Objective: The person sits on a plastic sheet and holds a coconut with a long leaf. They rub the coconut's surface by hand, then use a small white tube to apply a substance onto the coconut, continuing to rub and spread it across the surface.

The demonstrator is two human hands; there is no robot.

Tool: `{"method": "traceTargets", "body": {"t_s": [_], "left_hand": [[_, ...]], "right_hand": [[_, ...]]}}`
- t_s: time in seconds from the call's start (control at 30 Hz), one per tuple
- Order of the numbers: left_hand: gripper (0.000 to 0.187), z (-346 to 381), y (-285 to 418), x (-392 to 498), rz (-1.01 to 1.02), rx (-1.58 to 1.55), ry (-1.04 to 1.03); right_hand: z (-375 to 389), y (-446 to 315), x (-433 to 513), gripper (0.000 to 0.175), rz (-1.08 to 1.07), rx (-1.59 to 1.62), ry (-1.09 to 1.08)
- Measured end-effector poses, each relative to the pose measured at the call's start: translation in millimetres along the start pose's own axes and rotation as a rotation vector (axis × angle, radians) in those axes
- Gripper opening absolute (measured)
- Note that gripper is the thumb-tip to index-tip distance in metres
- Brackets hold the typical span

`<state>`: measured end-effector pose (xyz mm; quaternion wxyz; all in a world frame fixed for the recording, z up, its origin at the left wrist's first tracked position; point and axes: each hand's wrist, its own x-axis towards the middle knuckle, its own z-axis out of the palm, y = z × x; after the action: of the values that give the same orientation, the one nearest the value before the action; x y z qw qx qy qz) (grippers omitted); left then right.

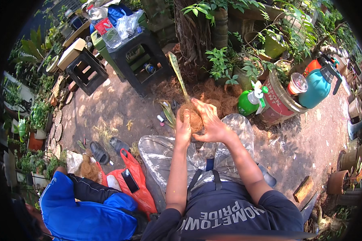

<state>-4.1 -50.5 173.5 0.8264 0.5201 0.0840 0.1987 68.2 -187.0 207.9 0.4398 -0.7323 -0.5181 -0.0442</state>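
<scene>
Between my two hands is a rounded ball of brown coconut fibre, with a long mottled green leaf sticking up from its top. My left hand cups the ball's left side, thumb upright against the fibre. Across its right side lies my right hand, fingers reaching to the base of the leaf. Whatever roots the plant has are hidden in the fibre. Just beyond my hands, a loose heap of the same fibre lies at the foot of a tree. Another leafy cutting lies left of my left hand.
A green spray bottle stands right of the fibre heap, beside a large bucket with a teal pressure sprayer. Black stools stand front left. At my left sit a person in blue and a red plastic bag with a phone on it.
</scene>
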Motion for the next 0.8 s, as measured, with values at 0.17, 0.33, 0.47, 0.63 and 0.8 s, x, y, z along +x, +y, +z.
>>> {"method": "traceTargets", "body": {"t_s": [0.17,0.33,0.47,0.63,0.8], "left_hand": [[0.069,0,21,-8,-0.034,-0.190,-0.089],[0.059,-3,22,-6,-0.214,-0.378,-0.048],[0.048,0,9,-8,-0.172,-0.447,-0.050],[0.046,5,16,-11,-0.035,-0.064,-0.111],[0.064,3,34,-21,-0.116,-0.288,-0.243]], "right_hand": [[-1,4,2,0.094,0.044,0.060,0.046],[4,6,-1,0.090,-0.020,0.183,0.083],[6,0,0,0.096,-0.072,-0.027,0.147],[-2,-10,-1,0.104,-0.007,-0.122,0.149],[-11,1,-5,0.098,0.000,0.143,0.040]]}}
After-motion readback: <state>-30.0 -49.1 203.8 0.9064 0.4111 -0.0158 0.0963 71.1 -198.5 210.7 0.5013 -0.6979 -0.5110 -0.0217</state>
